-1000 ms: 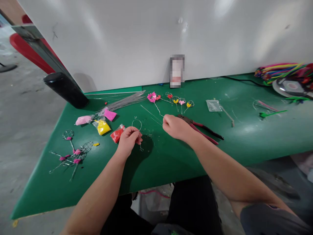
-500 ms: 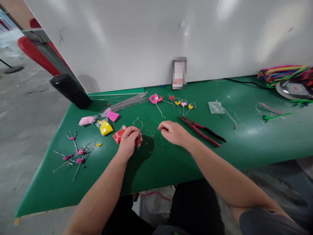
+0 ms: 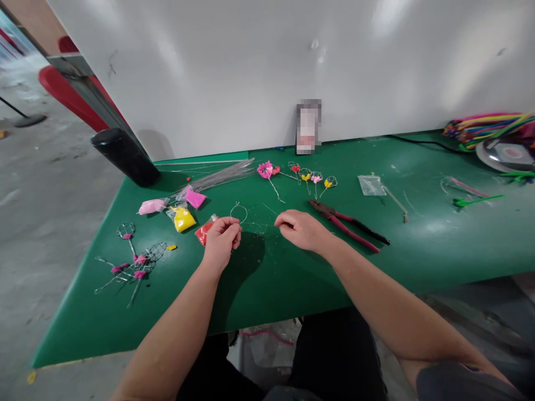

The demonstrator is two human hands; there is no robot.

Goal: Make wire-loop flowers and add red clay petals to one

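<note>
My left hand (image 3: 222, 240) is closed in a pinch at the base of a thin wire loop (image 3: 239, 214), which stands up from the fingertips. From there a fine wire runs across to my right hand (image 3: 301, 229), whose fingers are curled on its far part; a wire end shows above the knuckles. Beside the left hand lies a bag of red clay-like material (image 3: 203, 233). To the right of my right hand are pliers (image 3: 349, 223) with red and black handles. Behind both hands, small wire pieces with coloured flowers (image 3: 267, 170) lie on the green table (image 3: 276, 278).
Bags of pink (image 3: 152, 206) and yellow material (image 3: 183, 218) lie left, near a bundle of straight wires (image 3: 221, 177). Wire racket-like shapes (image 3: 140, 262) are at front left. A phone-like object (image 3: 308, 127) leans on the white panel. Colourful strips (image 3: 489, 128) lie far right.
The view has shifted slightly, so everything sits a little further right. My right hand is a touch further from the left one; both keep their hold on the wire.
</note>
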